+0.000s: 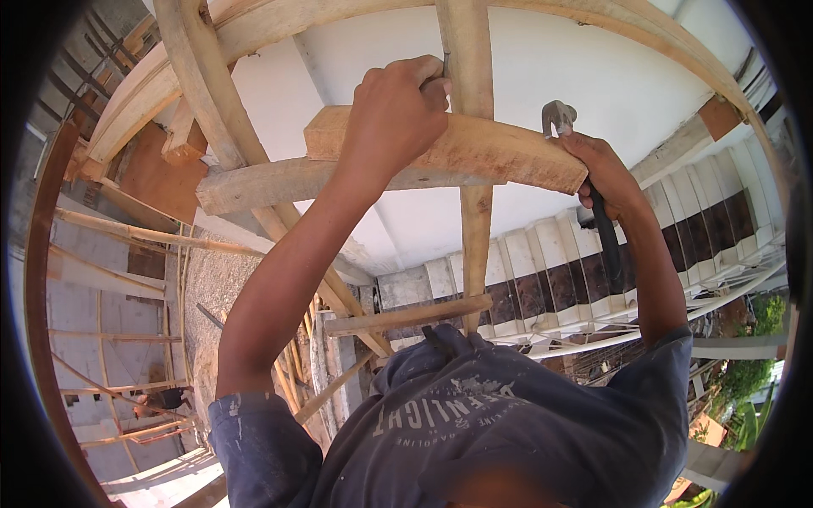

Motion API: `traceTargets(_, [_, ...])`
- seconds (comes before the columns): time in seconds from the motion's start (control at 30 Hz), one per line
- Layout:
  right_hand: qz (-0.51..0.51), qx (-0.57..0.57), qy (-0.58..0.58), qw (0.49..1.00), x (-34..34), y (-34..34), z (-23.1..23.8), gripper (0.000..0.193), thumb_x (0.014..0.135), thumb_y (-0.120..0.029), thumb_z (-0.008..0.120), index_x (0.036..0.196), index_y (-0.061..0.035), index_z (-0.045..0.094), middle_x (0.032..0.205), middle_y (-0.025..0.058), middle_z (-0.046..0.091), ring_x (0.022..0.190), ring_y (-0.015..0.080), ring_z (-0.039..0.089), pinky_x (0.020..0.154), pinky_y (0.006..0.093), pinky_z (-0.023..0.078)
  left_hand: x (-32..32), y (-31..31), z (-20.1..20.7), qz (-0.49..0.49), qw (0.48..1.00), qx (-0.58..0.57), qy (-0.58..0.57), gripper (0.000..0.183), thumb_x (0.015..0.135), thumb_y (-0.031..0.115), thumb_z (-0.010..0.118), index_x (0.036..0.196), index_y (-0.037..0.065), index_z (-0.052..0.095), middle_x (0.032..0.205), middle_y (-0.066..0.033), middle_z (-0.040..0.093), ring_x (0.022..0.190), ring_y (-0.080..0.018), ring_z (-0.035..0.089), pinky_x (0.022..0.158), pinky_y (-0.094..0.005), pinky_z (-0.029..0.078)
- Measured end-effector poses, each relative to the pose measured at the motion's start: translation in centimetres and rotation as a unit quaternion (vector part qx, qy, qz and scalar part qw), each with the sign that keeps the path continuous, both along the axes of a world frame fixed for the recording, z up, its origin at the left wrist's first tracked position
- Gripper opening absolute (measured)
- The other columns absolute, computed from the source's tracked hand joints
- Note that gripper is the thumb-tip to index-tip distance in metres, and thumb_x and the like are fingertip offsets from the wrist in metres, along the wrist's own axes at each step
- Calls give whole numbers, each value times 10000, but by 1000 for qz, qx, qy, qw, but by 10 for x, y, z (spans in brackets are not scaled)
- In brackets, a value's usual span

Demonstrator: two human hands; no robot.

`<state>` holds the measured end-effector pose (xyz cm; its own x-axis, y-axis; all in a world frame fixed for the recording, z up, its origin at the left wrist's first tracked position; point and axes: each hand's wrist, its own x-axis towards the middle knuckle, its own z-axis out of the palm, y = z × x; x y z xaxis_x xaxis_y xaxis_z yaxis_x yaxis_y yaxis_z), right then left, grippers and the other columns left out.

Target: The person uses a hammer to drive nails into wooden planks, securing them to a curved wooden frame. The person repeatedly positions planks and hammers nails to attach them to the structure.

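Note:
My left hand point(396, 110) is closed in a pinch on a thin grey nail point(446, 64), its tip end against an upright timber post point(466, 59). That wrist crosses in front of a short wooden block point(495, 152), which lies across the post. My right hand point(603, 169) grips a claw hammer point(609, 245) near its head, with the black handle hanging down. Its fingers also touch the right end of the block. Below the block, a second wooden piece point(262, 184) runs crosswise, partly hidden by my left forearm.
A slanting timber point(203, 85) stands at the left, and a curved wooden beam point(339, 15) arches over the top. A lower crosspiece point(406, 316) joins the post near my chest. Stair steps point(550, 279) and a white metal truss point(660, 309) are at the right; bamboo poles point(152, 230) are at the left.

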<state>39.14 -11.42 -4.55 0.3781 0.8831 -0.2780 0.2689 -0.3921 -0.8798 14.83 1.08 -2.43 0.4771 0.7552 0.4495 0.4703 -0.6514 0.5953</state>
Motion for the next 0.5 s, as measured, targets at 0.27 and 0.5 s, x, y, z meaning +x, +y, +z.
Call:
traceTargets(0.27, [34, 251, -88, 963, 12, 4, 47, 395, 1018, -289, 557, 1249, 32, 558, 678, -65, 421, 456, 11, 450, 370, 176, 394, -1, -1, 3, -5, 1000, -19, -13, 216, 906, 117, 531, 857, -48, 660, 652, -110, 629, 587, -190, 577, 646, -343, 475])
traceTargets(0.5, [144, 185, -215, 948, -13, 16, 100, 466, 1002, -487, 539, 1129, -53, 649, 642, -41, 470, 417, 40, 449, 390, 186, 379, -2, -2, 2, -30, 997, -48, -59, 241, 911, 123, 526, 877, -64, 675, 652, -95, 637, 595, -149, 579, 639, -315, 483])
